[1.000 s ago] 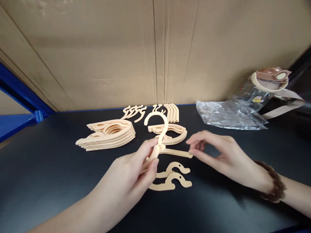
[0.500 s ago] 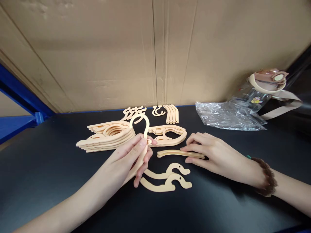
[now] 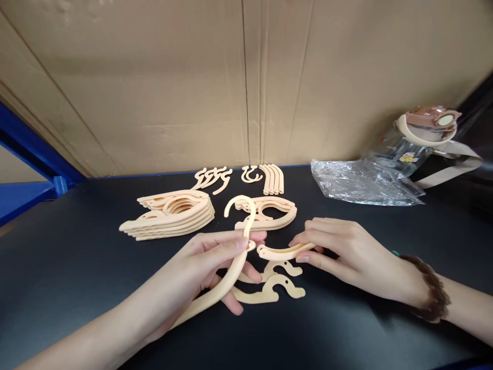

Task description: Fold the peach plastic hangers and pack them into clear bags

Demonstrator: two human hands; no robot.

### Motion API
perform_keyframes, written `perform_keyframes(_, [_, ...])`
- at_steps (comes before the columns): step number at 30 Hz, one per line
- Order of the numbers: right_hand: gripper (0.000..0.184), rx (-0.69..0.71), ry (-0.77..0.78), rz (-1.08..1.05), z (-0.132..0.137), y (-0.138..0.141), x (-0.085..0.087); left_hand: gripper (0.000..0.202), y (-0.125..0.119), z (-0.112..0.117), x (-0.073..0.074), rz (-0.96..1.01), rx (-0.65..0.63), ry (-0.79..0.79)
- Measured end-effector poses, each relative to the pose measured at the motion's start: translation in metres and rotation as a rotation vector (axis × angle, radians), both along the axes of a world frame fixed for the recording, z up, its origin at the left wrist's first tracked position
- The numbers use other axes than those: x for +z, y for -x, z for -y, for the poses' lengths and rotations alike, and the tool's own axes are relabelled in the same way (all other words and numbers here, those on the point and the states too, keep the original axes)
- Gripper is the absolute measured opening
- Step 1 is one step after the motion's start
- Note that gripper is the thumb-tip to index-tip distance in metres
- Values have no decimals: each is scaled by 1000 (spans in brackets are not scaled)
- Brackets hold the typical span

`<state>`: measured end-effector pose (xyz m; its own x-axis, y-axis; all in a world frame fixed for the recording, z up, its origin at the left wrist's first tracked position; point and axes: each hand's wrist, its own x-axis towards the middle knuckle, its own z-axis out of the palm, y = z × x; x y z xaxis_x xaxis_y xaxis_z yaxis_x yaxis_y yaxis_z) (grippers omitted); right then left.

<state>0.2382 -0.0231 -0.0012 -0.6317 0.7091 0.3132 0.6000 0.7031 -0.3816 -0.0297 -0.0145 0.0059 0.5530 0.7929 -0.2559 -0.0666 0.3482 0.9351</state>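
Note:
My left hand [image 3: 208,264] is closed on a peach plastic hanger piece [image 3: 230,267] whose hook curls up above my fingers and whose long arm runs down to the left. My right hand [image 3: 346,254] pinches a second curved peach arm [image 3: 281,252] by its right end; its left end sits just beside the first piece. Two small peach bracket pieces [image 3: 277,288] lie on the black table [image 3: 96,277] under both hands.
Behind my hands lie a stack of peach hanger bodies [image 3: 173,213], a smaller stack [image 3: 269,213], and rows of hooks and arms [image 3: 246,177]. A crumpled clear bag [image 3: 358,182] and a lidded bottle [image 3: 419,136] sit at the right. Cardboard [image 3: 246,82] walls the back.
My left hand swung the hooked piece from upright down to a slant, nearer to me. My right hand set the curved arm on the table, then lifted it toward the hooked piece.

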Motion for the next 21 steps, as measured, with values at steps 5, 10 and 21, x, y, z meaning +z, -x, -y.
perform_keyframes(5, [26,8,-174,46,4,2,1,35,-1,2,3,-18,-98,82])
perform_keyframes(10, [24,9,-255,39,5,2,1,29,-3,3,10,-101,-89,123])
perform_keyframes(21, [25,13,-204,22,9,4,4,22,-5,4,6,-103,-101,-50])
